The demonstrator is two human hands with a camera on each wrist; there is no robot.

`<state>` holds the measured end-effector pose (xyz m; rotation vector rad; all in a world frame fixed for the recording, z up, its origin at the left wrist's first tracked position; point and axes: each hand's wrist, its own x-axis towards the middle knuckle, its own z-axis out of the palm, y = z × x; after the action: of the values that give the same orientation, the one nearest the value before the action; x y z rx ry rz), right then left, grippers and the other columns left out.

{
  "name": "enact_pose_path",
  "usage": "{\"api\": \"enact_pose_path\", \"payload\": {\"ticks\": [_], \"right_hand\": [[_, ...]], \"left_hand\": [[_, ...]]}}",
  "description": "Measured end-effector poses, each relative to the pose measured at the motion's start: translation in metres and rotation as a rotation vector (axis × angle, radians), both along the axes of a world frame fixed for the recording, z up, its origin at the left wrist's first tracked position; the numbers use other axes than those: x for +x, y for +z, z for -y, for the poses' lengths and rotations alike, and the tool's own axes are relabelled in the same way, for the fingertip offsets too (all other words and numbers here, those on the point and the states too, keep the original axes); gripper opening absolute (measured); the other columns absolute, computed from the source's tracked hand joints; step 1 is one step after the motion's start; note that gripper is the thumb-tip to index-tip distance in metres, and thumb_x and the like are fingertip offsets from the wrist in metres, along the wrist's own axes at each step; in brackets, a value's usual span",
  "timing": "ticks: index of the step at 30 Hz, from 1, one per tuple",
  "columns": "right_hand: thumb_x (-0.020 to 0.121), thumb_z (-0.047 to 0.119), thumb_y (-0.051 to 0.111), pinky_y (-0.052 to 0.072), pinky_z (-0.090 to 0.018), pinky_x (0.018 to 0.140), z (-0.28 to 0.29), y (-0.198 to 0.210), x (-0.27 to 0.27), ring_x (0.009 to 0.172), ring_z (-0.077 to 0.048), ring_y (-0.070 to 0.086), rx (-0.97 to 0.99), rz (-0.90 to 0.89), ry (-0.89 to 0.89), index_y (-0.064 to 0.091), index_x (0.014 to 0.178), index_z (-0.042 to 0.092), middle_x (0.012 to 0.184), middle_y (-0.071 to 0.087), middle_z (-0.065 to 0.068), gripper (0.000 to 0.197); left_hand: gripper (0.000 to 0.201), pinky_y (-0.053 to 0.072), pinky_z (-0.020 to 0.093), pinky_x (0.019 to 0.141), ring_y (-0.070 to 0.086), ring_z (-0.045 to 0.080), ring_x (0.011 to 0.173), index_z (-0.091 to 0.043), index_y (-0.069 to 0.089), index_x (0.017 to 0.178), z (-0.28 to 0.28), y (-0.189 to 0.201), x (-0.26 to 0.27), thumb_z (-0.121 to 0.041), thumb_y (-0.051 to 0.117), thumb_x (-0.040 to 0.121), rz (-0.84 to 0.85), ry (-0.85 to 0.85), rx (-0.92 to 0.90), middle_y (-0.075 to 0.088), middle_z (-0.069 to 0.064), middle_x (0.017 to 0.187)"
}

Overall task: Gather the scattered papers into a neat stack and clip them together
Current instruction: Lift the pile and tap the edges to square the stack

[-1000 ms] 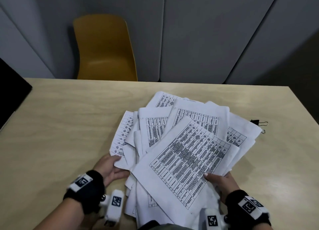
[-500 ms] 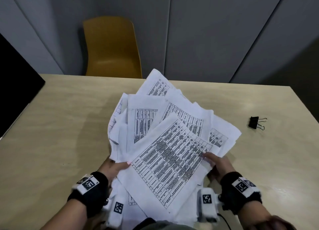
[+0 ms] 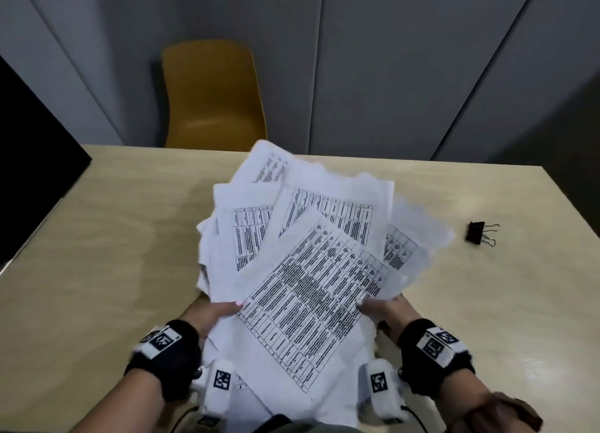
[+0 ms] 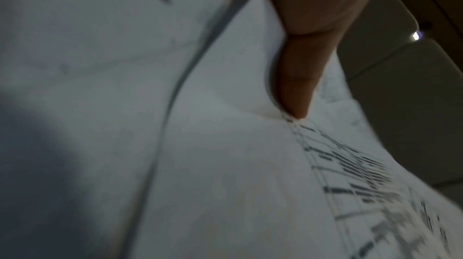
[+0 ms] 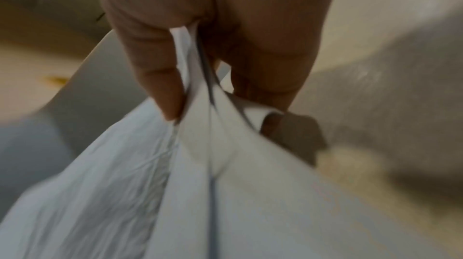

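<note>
A fanned, uneven bundle of white printed papers (image 3: pixel 302 264) is held tilted up above the wooden table (image 3: pixel 97 254). My left hand (image 3: pixel 214 312) grips its left edge, thumb on top of the sheets. In the left wrist view the papers (image 4: pixel 225 164) fill the frame with a thumb (image 4: pixel 298 85) pressed on them. My right hand (image 3: pixel 386 309) pinches the bundle's right edge; the right wrist view shows the papers (image 5: pixel 200 184) squeezed between thumb and fingers (image 5: pixel 160 77). A black binder clip (image 3: pixel 479 234) lies alone on the table to the right of the papers.
A yellow chair (image 3: pixel 211 95) stands behind the table's far edge against grey wall panels. A black surface (image 3: pixel 29 160) sits at the left side of the table. The table's right edge runs just past the clip.
Both hands have lifted the papers off the table and drawn them together toward me, tilting them upright. The binder clip, half hidden under the sheets before, now lies uncovered.
</note>
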<state>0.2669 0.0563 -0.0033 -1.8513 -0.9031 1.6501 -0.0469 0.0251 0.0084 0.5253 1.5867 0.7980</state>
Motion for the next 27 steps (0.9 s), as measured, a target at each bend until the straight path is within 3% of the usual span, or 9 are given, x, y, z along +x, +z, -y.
{"api": "enact_pose_path", "payload": {"ticks": [3, 6, 8, 11, 14, 16, 19, 23, 27], "right_hand": [[0.052, 0.012, 0.088, 0.052, -0.035, 0.067, 0.009, -0.007, 0.002, 0.065, -0.037, 0.063, -0.075, -0.169, -0.093, 0.057, 0.090, -0.011, 0.069, 0.066, -0.026, 0.054], [0.072, -0.006, 0.071, 0.048, -0.025, 0.047, 0.011, -0.006, 0.002, 0.039, -0.023, 0.054, -0.070, -0.147, -0.129, 0.047, 0.072, 0.000, 0.042, 0.052, -0.010, 0.025], [0.078, -0.009, 0.064, 0.039, -0.019, 0.038, 0.012, -0.006, 0.003, 0.029, -0.016, 0.043, -0.056, -0.120, -0.152, 0.040, 0.062, 0.007, 0.035, 0.042, -0.003, 0.032], [0.078, -0.008, 0.064, 0.030, -0.016, 0.038, 0.014, -0.005, -0.002, 0.025, -0.012, 0.032, -0.025, -0.086, -0.144, 0.037, 0.052, 0.013, 0.031, 0.034, 0.001, 0.043], [0.080, -0.005, 0.064, 0.032, -0.023, 0.046, 0.011, 0.001, -0.005, 0.028, -0.014, 0.035, -0.014, -0.030, -0.044, 0.045, 0.043, 0.013, 0.032, 0.039, -0.002, 0.046], [0.080, 0.000, 0.065, 0.037, -0.022, 0.042, 0.007, 0.014, -0.011, 0.038, -0.017, 0.042, -0.018, 0.029, 0.015, 0.048, 0.063, 0.005, 0.044, 0.045, -0.007, 0.026], [0.080, 0.001, 0.065, 0.045, -0.026, 0.050, -0.003, 0.039, -0.017, 0.054, -0.022, 0.050, 0.075, 0.068, -0.015, 0.046, 0.093, 0.001, 0.066, 0.051, -0.012, 0.023], [0.081, -0.003, 0.063, 0.044, -0.022, 0.046, -0.021, 0.081, -0.024, 0.053, -0.013, 0.056, 0.365, 0.058, -0.146, 0.050, 0.104, 0.007, 0.066, 0.057, -0.005, 0.028], [0.081, 0.003, 0.068, 0.045, -0.012, 0.045, -0.031, 0.115, -0.026, 0.040, 0.004, 0.053, 0.608, -0.005, -0.288, 0.063, 0.085, 0.000, 0.042, 0.060, 0.015, 0.007]], "left_hand": [[0.072, 0.052, 0.035, 0.078, 0.071, 0.025, 0.085, -0.002, 0.068, 0.104, 0.008, -0.006, -0.004, -0.022, 0.088, 0.038, 0.107, -0.056, -0.075, 0.073, 0.015, 0.102], [0.082, 0.038, 0.045, 0.101, 0.059, 0.028, 0.108, -0.012, 0.074, 0.094, 0.002, -0.016, -0.011, -0.043, 0.091, 0.019, 0.049, -0.109, -0.144, 0.068, 0.012, 0.110], [0.072, 0.045, 0.045, 0.098, 0.064, 0.030, 0.093, -0.003, 0.075, 0.088, -0.003, -0.005, -0.012, -0.038, 0.090, 0.027, 0.023, -0.109, -0.104, 0.071, 0.018, 0.094], [0.039, 0.057, 0.037, 0.067, 0.069, 0.028, 0.059, 0.008, 0.067, 0.099, -0.007, 0.008, -0.005, -0.010, 0.077, 0.066, 0.077, -0.037, -0.049, 0.073, 0.019, 0.072], [0.051, 0.052, 0.039, 0.083, 0.069, 0.029, 0.084, 0.001, 0.057, 0.114, -0.010, 0.002, 0.005, 0.002, 0.076, 0.067, -0.111, -0.017, 0.081, 0.071, 0.020, 0.102], [0.057, 0.044, 0.037, 0.094, 0.060, 0.026, 0.104, -0.010, 0.049, 0.118, -0.012, 0.012, 0.014, 0.005, 0.074, 0.069, -0.179, -0.036, 0.178, 0.062, 0.011, 0.118], [0.052, 0.039, 0.032, 0.092, 0.056, 0.024, 0.106, -0.004, 0.049, 0.127, -0.019, 0.033, 0.019, 0.007, 0.065, 0.079, -0.148, -0.030, 0.275, 0.059, 0.008, 0.115], [0.046, 0.047, 0.040, 0.094, 0.064, 0.028, 0.103, -0.002, 0.054, 0.125, -0.033, 0.073, 0.015, -0.001, 0.066, 0.081, -0.089, 0.073, 0.414, 0.066, 0.011, 0.108], [0.040, 0.051, 0.023, 0.078, 0.064, 0.014, 0.085, -0.004, 0.058, 0.118, -0.040, 0.114, 0.016, -0.006, 0.068, 0.080, -0.127, 0.144, 0.605, 0.064, 0.001, 0.103]]}}
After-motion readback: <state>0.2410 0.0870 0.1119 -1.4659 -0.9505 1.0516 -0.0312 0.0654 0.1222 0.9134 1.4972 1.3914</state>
